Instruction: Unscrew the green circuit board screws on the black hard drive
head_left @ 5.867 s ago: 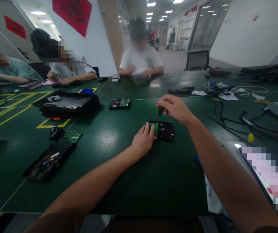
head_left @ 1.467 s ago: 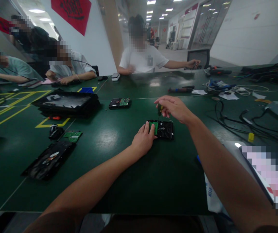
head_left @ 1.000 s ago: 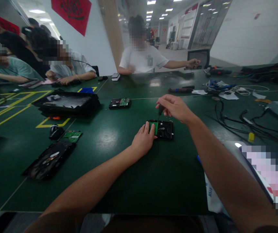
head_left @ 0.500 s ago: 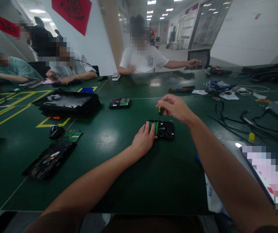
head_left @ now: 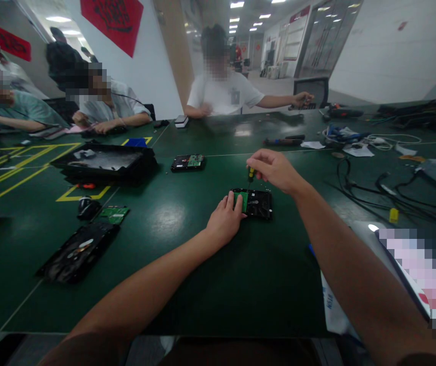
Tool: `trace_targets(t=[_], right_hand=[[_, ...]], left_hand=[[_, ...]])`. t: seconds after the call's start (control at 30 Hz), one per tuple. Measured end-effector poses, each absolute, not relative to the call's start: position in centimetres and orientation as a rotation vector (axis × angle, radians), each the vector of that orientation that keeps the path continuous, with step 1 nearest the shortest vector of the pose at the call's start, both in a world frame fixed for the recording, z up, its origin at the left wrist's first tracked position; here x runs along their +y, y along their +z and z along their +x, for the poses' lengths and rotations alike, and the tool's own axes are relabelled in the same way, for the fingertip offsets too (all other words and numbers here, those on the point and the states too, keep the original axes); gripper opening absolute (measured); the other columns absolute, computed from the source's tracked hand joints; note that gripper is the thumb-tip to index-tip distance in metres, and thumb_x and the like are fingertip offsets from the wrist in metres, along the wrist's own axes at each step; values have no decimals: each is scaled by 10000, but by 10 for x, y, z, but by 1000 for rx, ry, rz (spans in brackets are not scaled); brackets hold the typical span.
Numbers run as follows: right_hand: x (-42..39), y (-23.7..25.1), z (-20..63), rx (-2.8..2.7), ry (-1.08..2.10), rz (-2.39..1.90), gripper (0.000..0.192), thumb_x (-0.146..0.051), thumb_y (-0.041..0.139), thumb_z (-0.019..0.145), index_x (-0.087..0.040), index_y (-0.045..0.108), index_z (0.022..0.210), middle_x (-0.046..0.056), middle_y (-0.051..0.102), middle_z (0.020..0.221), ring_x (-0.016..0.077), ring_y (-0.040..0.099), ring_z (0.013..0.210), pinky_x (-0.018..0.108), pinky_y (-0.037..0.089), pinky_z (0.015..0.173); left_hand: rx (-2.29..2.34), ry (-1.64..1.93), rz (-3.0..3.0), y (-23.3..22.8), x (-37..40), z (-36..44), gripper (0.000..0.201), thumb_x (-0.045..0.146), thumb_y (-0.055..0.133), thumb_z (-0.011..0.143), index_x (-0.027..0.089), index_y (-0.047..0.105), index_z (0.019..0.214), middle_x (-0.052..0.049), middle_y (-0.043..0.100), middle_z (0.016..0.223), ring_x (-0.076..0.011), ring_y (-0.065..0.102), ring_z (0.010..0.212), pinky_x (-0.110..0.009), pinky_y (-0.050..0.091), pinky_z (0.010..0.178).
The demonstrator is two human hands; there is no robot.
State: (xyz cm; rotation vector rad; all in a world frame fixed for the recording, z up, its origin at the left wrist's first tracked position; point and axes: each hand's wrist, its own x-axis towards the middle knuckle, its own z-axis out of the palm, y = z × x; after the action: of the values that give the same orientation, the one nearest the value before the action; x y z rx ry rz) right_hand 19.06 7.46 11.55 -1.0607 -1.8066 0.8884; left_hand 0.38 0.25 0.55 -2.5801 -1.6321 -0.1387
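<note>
The left hand lay flat, fingers spread, on the near-left end of the hard drive, apparently to pin it to the green table. The drive (circuit board upward) sat at the table's middle, its long axis running left to right. Above it the right hand pinched a small screwdriver upright, its tip probably on a board screw.

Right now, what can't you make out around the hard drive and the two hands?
Head view only:
- Screwdriver: the tip and the screw it meets are too small, and the right hand covers the handle.
- Hard drive: the left hand hides its near-left corner.
- Green board: partly under the left hand's fingers; parts too small to read.
</note>
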Motion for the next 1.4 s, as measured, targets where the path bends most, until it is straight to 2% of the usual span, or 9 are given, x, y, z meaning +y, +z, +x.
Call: trace_targets(t=[0.17, 0.3, 0.5, 0.7, 0.83, 0.93, 1.13, 1.27, 1.4], right_hand=[[79, 112, 191, -1804, 953, -994, 263, -469, 644, 968, -207, 660, 961, 55, 752, 976, 96, 558, 584, 274, 402, 509], [83, 110, 192, -1797, 990, -1005, 266, -417, 547, 1016, -217, 718, 1063, 41, 716, 920, 101, 555, 586, 276, 388, 500], [79, 112, 192, -1794, 916, -1034, 217, -441, 670, 950, -226, 695, 955, 8, 644, 771, 117, 545, 620, 281, 393, 523], [76, 114, 191, -1817, 914, -1021, 227, -449, 666, 951, -223, 669, 972, 42, 716, 934, 111, 567, 625, 284, 412, 517], [75, 115, 189, -1811, 884, -1043, 269, -477, 684, 940, -222, 698, 1026, 19, 693, 847, 103, 543, 599, 271, 411, 510], [74, 115, 189, -1835, 869, -1047, 285, -494, 692, 934, -210, 699, 953, 24, 701, 832, 100, 558, 588, 266, 412, 502], [78, 112, 189, -1787, 1027, -1005, 294, -498, 641, 965, -206, 677, 968, 72, 762, 1014, 110, 631, 603, 272, 444, 495], [80, 111, 190, -1780, 1020, -1000, 251, -446, 608, 982, -231, 708, 1062, 37, 727, 934, 99, 596, 583, 259, 411, 483], [79, 111, 191, -1824, 887, -1047, 253, -473, 673, 944, -223, 705, 965, 19, 687, 807, 106, 555, 590, 263, 402, 499]], left_hand=[[-1633, -131, -2584, 5, 3, 3, 604, 391, 429, 1089, 91, 339, 1605, -297, 315, 1664, -375, 413, 1525, -477, 437, 1196], [-1633, -127, -2572, 6, 2, 3, 596, 391, 434, 1088, 93, 351, 1598, -294, 326, 1659, -376, 428, 1515, -487, 449, 1185], [-1625, -149, -2573, 5, 2, 3, 596, 397, 433, 1087, 99, 349, 1596, -289, 333, 1659, -377, 439, 1509, -484, 458, 1175], [-1625, -143, -2568, 4, 2, 2, 601, 402, 432, 1086, 99, 340, 1597, -290, 331, 1661, -371, 438, 1510, -481, 449, 1179], [-1614, -136, -2568, 3, 3, 2, 594, 395, 430, 1087, 87, 352, 1589, -294, 332, 1659, -371, 436, 1511, -473, 440, 1186], [-1609, -152, -2558, 3, 3, 2, 584, 395, 441, 1085, 102, 358, 1583, -280, 350, 1656, -364, 445, 1506, -475, 450, 1177], [-1612, -162, -2554, 4, 2, 3, 580, 383, 451, 1083, 85, 371, 1574, -285, 356, 1651, -362, 451, 1503, -466, 454, 1179], [-1610, -166, -2555, 3, 2, 3, 585, 385, 444, 1083, 76, 369, 1574, -287, 360, 1648, -364, 444, 1507, -467, 451, 1184], [-1610, -177, -2553, 1, 3, 2, 588, 389, 447, 1081, 81, 363, 1575, -288, 362, 1647, -366, 444, 1507, -476, 452, 1181]])
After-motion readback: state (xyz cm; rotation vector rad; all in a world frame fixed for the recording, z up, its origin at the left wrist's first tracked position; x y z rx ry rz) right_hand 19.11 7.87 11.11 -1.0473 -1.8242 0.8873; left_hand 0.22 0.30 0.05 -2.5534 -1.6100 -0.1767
